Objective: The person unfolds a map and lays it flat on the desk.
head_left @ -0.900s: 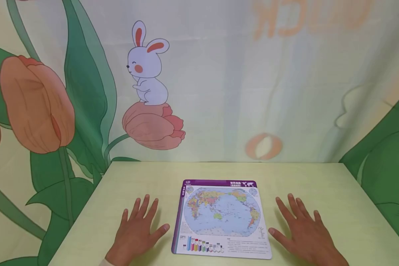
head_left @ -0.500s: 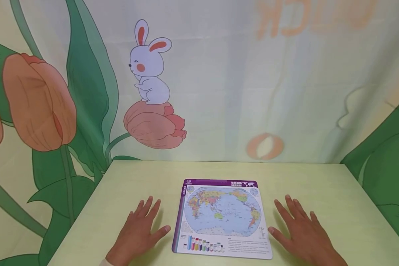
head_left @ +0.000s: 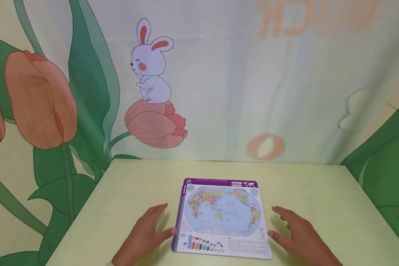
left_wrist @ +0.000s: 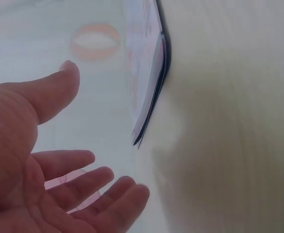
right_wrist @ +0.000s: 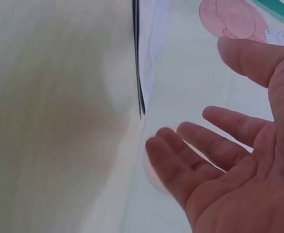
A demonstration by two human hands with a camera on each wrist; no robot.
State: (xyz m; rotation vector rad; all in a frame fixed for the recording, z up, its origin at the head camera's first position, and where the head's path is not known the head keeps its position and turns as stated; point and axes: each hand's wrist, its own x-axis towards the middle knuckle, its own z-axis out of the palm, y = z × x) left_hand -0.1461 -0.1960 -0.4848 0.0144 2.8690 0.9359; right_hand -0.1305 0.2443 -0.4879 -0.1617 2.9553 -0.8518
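Note:
A flat rectangular world map board (head_left: pixel 222 218) with a purple header lies on the table, its printed side up. My left hand (head_left: pixel 144 232) is just left of it, turned palm inward, the thumb tip right at the board's left edge. On the other side, my right hand (head_left: pixel 297 231) faces inward too, thumb tip close to the right edge. Both hands hold nothing. The left wrist view has the left hand (left_wrist: pixel 78 170) with loosely spread fingers beside the board's thin edge (left_wrist: pixel 156 82). Likewise the right hand (right_wrist: pixel 229 160) shows relaxed fingers near the edge (right_wrist: pixel 139 63).
The pale yellow table (head_left: pixel 146 177) ends at the back against a printed curtain (head_left: pixel 212 92) with a white rabbit (head_left: pixel 151 74), tulips and green leaves. Table edges slope away at the left and right.
Both hands have turned from palm-down to palms facing inward, and the left has moved closer to the map board. The board keeps its place; the view has shifted slightly.

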